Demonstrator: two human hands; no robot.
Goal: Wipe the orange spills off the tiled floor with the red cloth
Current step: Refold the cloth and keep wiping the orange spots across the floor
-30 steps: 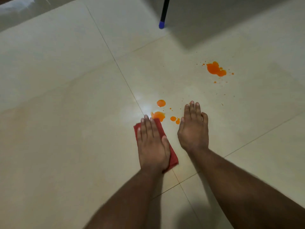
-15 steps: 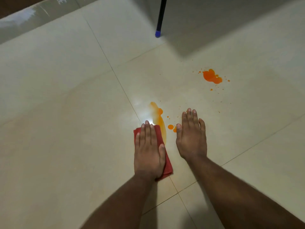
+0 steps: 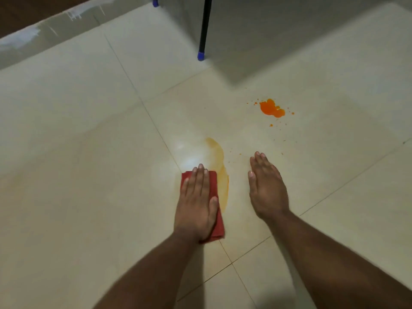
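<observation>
My left hand (image 3: 198, 204) lies flat with straight fingers on the folded red cloth (image 3: 214, 183), pressing it onto the cream tiled floor (image 3: 89, 175). A pale orange smear (image 3: 219, 161) curves along the floor just right of the cloth and beyond it. My right hand (image 3: 266, 186) rests flat on the tile to the right, holding nothing. A bright orange spill (image 3: 272, 108) with small droplets around it sits farther off, up and to the right of my right hand.
A black furniture leg with a blue foot (image 3: 201, 55) stands at the back, a second blue foot (image 3: 155, 2) behind it at the top edge. A skirting edge (image 3: 44, 30) runs along the back left. Dark grout lines cross between the tiles.
My left hand has dragged the cloth back through the near orange drops, which are now a pale curved smear. My right hand has shifted to the right, away from the cloth.
</observation>
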